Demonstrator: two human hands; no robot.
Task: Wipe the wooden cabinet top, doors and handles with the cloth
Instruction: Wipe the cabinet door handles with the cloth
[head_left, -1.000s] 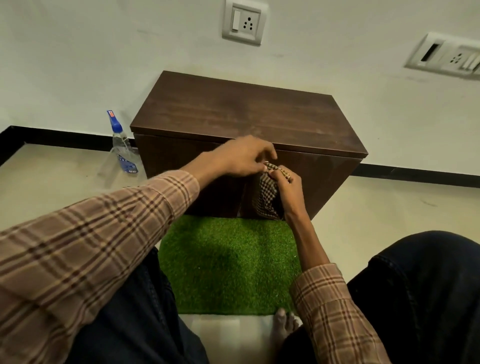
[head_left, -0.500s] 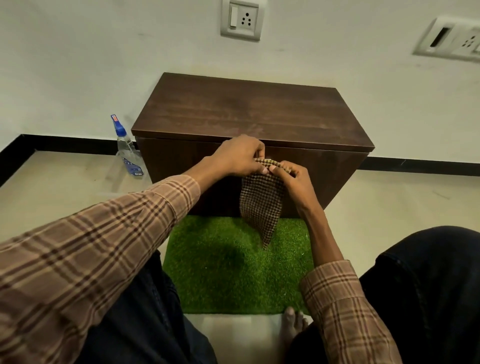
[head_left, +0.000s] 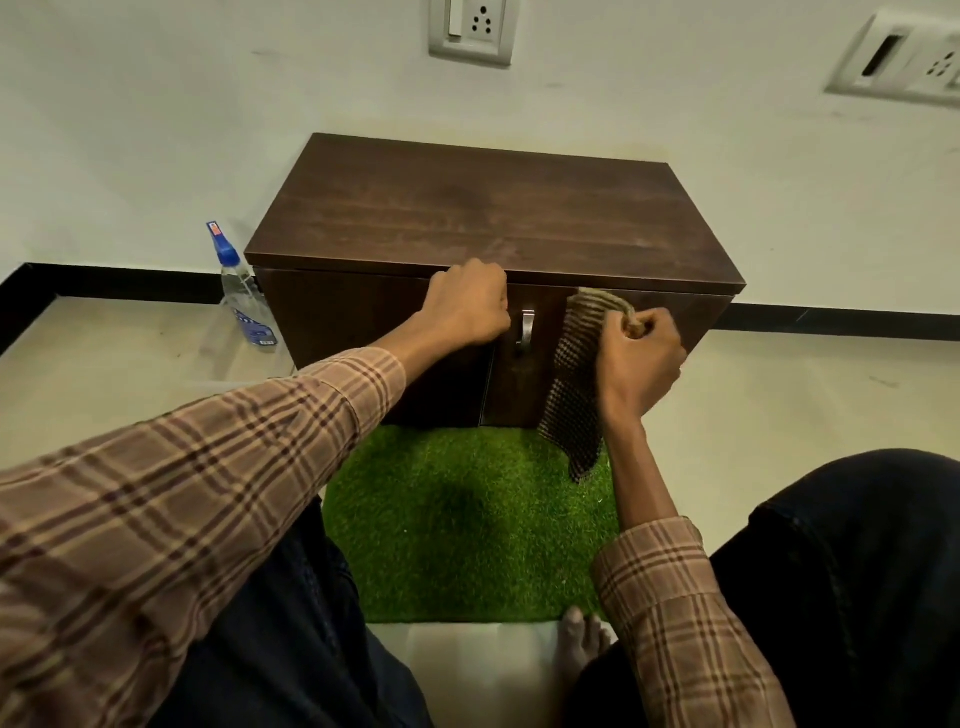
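The dark brown wooden cabinet (head_left: 483, 218) stands against the wall with both doors closed. A metal handle (head_left: 526, 330) shows on the right door, close to the centre seam. My right hand (head_left: 641, 358) is closed on the checked brown cloth (head_left: 579, 384), holding it against the right door's upper part; the cloth hangs down to the mat. My left hand (head_left: 467, 306) is a fist at the top of the left door, just left of the metal handle. Whatever lies under its fingers is hidden.
A clear spray bottle (head_left: 244, 296) with a blue nozzle stands on the floor left of the cabinet. A green artificial-grass mat (head_left: 467, 525) lies in front of it. My knees flank the mat and a bare foot (head_left: 579, 636) rests at its near edge.
Both hands held the cloth together at the door seam; now they have parted. The right hand carried the cloth right onto the right door, uncovering the metal handle. The left hand stayed at the left door.
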